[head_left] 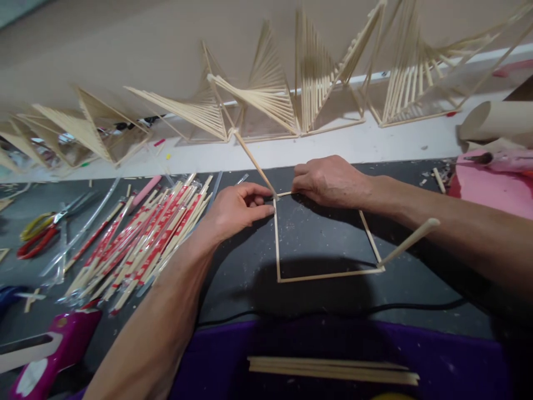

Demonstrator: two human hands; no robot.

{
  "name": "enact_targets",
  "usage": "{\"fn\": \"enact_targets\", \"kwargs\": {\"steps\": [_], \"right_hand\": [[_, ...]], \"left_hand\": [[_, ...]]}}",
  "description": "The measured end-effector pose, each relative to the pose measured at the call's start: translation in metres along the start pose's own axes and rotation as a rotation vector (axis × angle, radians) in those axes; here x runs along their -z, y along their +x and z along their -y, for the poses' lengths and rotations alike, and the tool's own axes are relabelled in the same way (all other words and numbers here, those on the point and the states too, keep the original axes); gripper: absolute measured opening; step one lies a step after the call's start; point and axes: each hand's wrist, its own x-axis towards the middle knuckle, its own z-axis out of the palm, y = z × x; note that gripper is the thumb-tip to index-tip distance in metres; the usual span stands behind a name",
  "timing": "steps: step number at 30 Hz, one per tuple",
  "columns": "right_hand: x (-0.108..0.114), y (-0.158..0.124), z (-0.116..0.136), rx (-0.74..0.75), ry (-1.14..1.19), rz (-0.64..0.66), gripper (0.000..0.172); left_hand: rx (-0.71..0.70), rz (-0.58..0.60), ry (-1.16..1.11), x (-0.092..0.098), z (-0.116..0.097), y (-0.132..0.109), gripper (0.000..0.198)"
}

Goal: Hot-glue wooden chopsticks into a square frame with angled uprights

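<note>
A square frame of wooden chopsticks (328,275) lies flat on the dark work surface. One chopstick (254,161) slants up from its far left corner, and another chopstick (410,243) rises from its near right corner. My left hand (239,206) closes thumb and fingers around the far left corner, at the foot of the slanted chopstick. Curled over the far side of the frame is my right hand (327,180), its fingertips on that chopstick and partly hidden. My right forearm covers the far right corner.
Several twisted chopstick structures (266,100) line the white ledge behind. Wrapped chopsticks (150,239) are heaped on the left, beside red-and-yellow-handled pliers (41,233) and a magenta tool (54,350). Loose chopsticks (333,370) lie on purple cloth in front. A black cord (416,306) crosses the near edge.
</note>
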Motion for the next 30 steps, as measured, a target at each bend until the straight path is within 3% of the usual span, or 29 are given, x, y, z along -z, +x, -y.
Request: {"fn": "enact_targets", "kwargs": {"steps": [5, 11, 30], "right_hand": [[-0.002, 0.000, 0.000, 0.009, 0.009, -0.030, 0.026], [-0.002, -0.001, 0.000, 0.022, 0.001, -0.030, 0.026], [-0.008, 0.001, 0.001, 0.040, -0.004, -0.039, 0.026]], "left_hand": [[0.032, -0.065, 0.297, -0.005, -0.015, -0.007, 0.025], [0.044, -0.090, 0.515, -0.014, -0.036, -0.016, 0.029], [-0.005, -0.064, 0.469, -0.021, -0.030, -0.015, 0.023]]}}
